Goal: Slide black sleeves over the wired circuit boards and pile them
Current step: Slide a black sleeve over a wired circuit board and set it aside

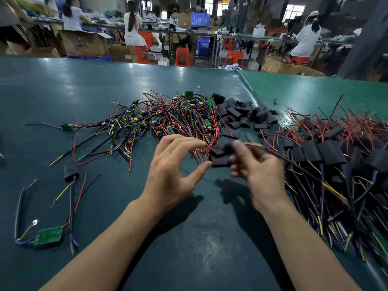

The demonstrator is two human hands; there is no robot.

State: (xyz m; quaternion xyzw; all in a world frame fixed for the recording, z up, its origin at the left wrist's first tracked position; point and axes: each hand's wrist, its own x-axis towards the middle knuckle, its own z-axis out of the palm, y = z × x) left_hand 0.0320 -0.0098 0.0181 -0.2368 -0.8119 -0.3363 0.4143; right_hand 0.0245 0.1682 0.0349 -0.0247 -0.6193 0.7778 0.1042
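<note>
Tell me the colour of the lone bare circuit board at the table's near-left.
Green, a flat rectangular circuit board with blue, yellow and black wires; head view.

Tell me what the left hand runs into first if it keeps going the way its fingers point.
Probably the black sleeve held in the right hand: the left hand points rightward, its thumb tip already at the sleeve's edge. Depth is hard to judge here.

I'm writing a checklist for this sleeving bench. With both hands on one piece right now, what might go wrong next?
1. The right hand is motion-blurred while gripping the black sleeve and its wires; the left hand only touches the sleeve's end with its thumb, so the sleeve may slip or sit crooked.
2. Loose red wire ends from the unsleeved board pile lie just behind the hands and could snag.
3. A bare green board lies apart at the near left and may be overlooked.
</note>
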